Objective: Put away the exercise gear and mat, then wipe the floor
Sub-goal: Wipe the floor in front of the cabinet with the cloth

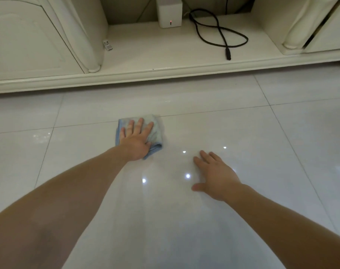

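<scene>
A folded light-blue cloth point(156, 133) lies on the glossy white tiled floor point(243, 133) in the middle of the view. My left hand point(135, 140) presses flat on the cloth with straight, spread fingers, covering most of it. My right hand point(213, 175) rests flat on the bare tile to the right of the cloth and nearer to me, fingers straight, holding nothing. No exercise gear or mat is in view.
A cream low cabinet point(126, 74) runs along the far edge of the floor. On its shelf stand a white box with a red light point(169, 18), a looped black cable point(219, 33) and a small white plug point(107, 45).
</scene>
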Available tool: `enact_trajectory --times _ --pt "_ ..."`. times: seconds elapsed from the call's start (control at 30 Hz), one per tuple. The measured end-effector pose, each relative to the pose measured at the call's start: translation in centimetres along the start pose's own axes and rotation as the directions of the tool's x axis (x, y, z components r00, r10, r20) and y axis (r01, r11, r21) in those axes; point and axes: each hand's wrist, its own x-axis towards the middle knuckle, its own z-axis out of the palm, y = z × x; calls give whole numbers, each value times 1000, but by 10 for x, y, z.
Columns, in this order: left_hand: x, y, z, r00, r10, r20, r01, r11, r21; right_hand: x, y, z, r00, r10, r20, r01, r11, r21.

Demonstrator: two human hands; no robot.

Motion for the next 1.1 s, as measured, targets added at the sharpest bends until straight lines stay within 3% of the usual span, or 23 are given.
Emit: enact_trajectory --times 0.23,0.43,0.67,0.87,1.1 --pt "11 47 -1 995 95 -8 -95 995 16 1 9 3 999 -37 -29 36 998 -53" --pt "19 95 3 982 186 -23 -186 982 23 -2 29 -8 988 -143 63 148 985 -87" --pt "30 136 0 974 228 7 -228 973 25 -11 34 4 991 -117 -58 116 993 -24" --pt "33 149 -3 960 279 19 -280 960 21 -10 37 6 994 -98 -43 100 994 38" --pt "4 137 10 943 334 -16 -334 943 1 -11 38 9 991 -119 -59 118 993 -24"
